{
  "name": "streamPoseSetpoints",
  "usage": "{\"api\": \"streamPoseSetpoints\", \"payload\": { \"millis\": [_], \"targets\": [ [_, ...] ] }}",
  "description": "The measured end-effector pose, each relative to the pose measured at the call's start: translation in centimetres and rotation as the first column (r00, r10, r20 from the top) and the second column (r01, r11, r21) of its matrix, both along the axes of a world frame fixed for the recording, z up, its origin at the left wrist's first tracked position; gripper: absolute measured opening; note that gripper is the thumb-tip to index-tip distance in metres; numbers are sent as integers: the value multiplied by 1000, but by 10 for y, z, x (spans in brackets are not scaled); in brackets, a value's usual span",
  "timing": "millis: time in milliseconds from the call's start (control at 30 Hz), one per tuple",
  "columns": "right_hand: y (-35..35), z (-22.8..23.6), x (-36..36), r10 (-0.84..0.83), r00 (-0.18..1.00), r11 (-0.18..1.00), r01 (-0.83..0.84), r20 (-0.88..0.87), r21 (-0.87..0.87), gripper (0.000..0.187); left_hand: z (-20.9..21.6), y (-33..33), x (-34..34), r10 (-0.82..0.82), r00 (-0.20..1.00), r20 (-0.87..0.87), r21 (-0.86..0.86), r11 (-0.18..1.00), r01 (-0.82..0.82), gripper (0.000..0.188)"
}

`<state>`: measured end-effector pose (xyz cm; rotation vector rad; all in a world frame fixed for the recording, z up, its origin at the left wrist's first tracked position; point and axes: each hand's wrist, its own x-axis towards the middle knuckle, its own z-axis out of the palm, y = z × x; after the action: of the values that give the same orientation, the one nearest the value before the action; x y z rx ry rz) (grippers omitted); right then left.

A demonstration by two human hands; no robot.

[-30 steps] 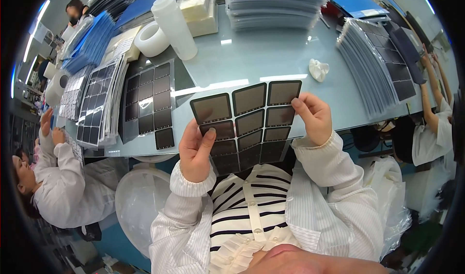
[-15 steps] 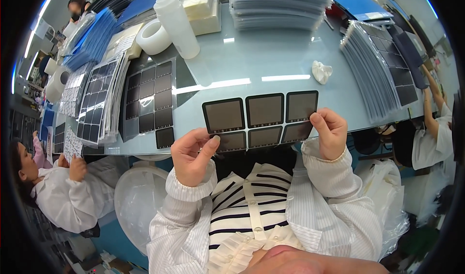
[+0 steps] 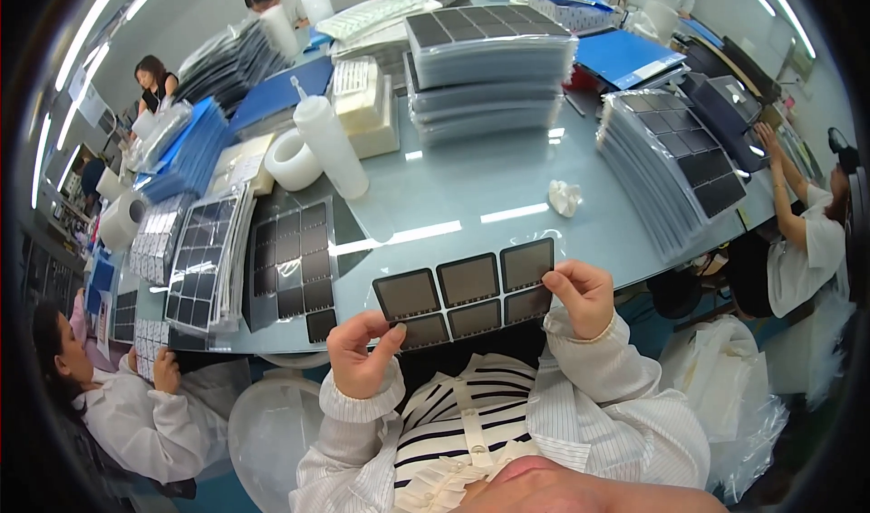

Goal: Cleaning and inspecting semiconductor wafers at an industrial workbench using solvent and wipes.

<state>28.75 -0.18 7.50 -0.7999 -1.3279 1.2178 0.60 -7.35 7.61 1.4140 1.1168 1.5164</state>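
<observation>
A thin sheet of several dark, black-framed rectangular panels [image 3: 468, 280] is stretched between my two hands over the table's near edge. It lies in two rows, its right end slightly higher in the picture. My left hand [image 3: 362, 354] pinches the lower left corner between thumb and fingers. At the right end, my right hand [image 3: 584, 297] grips the edge, thumb on top. Beyond it on the glossy table [image 3: 435, 187] lies a crumpled white tissue [image 3: 564, 198]. A similar dark-panelled sheet [image 3: 292, 257] rests flat to the left of my left hand.
Tall stacks of clear-sleeved panel sheets stand at the back [image 3: 489, 69] and right [image 3: 666, 164]. A white squeeze bottle [image 3: 331, 149] and a tape roll [image 3: 293, 160] are at the back left. A co-worker [image 3: 136, 404] sits at left; another person's arms [image 3: 788, 182] reach in at right.
My view has tilted upward, so the table and sheet appear lower and more of the room shows. Both hands keep their hold; the sheet looks slightly more slanted.
</observation>
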Motion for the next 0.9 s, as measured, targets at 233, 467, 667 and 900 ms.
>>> {"api": "streamPoseSetpoints", "payload": {
  "millis": [233,467,667,900],
  "targets": [
    [-7,13,3,-30,997,995,23,74,93,10,8,-5,3,31,999,12,21,999,-31,10],
    [-1,13,2,-33,999,996,31,30,82,11,12,3,1,-11,1000,-12,33,999,11,9],
    [11,24,1,-22,1000,999,23,-18,48,10,19,12,4,14,1000,-13,8,1000,-14,10],
    [40,17,-1,90,995,992,-86,-38,95,10,28,23,4,61,998,-22,-37,997,-62,11]
  ]
}}
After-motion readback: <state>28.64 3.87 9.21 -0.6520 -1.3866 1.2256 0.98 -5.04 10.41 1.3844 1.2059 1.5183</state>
